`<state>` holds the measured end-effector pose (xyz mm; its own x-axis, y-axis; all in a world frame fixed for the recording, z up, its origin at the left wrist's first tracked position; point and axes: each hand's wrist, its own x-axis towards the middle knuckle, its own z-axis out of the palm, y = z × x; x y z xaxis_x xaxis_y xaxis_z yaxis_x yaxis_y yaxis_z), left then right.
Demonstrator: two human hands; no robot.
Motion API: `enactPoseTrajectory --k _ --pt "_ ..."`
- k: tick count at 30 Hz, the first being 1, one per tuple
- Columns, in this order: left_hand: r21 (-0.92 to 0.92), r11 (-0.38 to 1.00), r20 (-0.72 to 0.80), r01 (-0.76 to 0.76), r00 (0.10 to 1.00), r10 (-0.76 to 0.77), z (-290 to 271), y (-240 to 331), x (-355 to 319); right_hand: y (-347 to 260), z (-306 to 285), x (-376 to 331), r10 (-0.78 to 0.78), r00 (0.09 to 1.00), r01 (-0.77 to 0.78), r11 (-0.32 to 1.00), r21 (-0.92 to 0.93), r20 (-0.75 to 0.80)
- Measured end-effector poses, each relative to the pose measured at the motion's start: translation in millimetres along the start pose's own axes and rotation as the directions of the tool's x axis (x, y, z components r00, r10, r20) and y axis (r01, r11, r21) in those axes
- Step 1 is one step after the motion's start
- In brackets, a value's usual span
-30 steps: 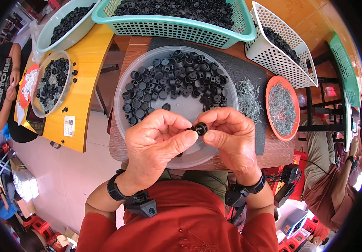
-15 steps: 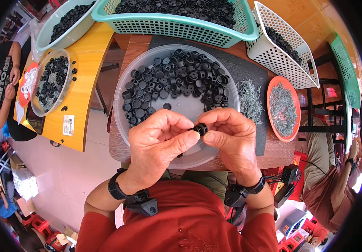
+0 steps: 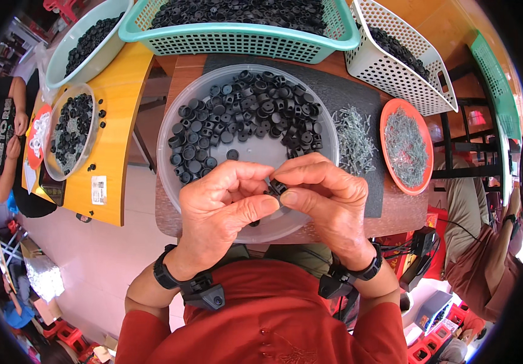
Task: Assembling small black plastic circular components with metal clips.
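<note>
My right hand (image 3: 334, 209) pinches a small black part (image 3: 278, 187) between fingertips over the clear tub (image 3: 264, 153); my left hand (image 3: 216, 203) is at its left, gripping or not I cannot tell. Black pieces (image 3: 249, 109) crowd the tub's far side; metal pins (image 3: 353, 142) lie right.

The right hand (image 3: 333, 207) partly hides the small black part (image 3: 278, 185), and the top edge crops the turquoise basket (image 3: 243, 46).

Left of the tub (image 3: 165, 130), the gap before the yellow table (image 3: 115, 151) gives passage. The green basket (image 3: 243, 45) blocks the far side; pins (image 3: 355, 142) and a plate (image 3: 385, 142) crowd the right.
</note>
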<state>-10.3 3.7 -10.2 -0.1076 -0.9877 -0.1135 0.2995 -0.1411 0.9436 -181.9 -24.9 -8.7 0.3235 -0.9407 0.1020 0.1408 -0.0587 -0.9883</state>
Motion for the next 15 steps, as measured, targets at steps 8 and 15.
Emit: enactPoseTrajectory --k 8,15 --pt "0.129 0.987 -0.032 -0.094 0.995 0.099 3.8 -3.3 -1.7 3.6 5.1 -8.0 0.126 0.990 -0.115 0.981 0.154 -0.064" --pt "0.288 0.948 0.004 -0.136 0.990 0.141 3.0 -3.2 -2.0 5.8 5.9 -10.3 0.151 0.983 -0.127 0.971 0.204 -0.107"
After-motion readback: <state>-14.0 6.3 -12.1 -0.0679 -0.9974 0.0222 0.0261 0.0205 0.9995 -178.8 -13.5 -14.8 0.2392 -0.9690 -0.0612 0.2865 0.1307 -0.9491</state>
